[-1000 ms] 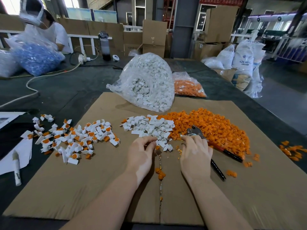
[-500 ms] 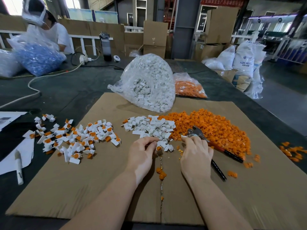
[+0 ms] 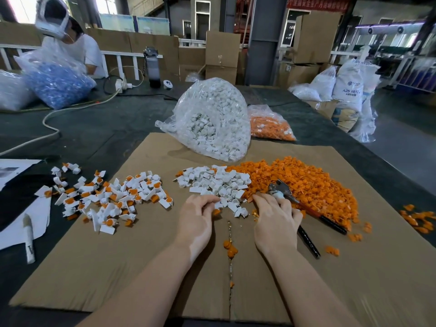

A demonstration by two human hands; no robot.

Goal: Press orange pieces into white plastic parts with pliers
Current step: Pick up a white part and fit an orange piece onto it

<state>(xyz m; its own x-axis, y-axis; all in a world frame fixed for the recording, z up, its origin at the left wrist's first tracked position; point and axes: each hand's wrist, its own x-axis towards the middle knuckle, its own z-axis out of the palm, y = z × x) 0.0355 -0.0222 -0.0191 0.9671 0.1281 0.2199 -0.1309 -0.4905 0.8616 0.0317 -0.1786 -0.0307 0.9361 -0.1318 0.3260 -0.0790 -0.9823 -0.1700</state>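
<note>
Cardboard, hands on parts.

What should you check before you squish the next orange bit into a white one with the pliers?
1. Pliers in right hand: ok, held.
2. White part in left hand: cannot tell, fingers sit at the white pile.
3. Orange piece picked up: cannot tell.
4. Orange pile within reach: ok, beside the pliers.
5. Finished pile kept apart: ok, off to the left.
6. Pliers' grip open: cannot tell, too small.
</note>
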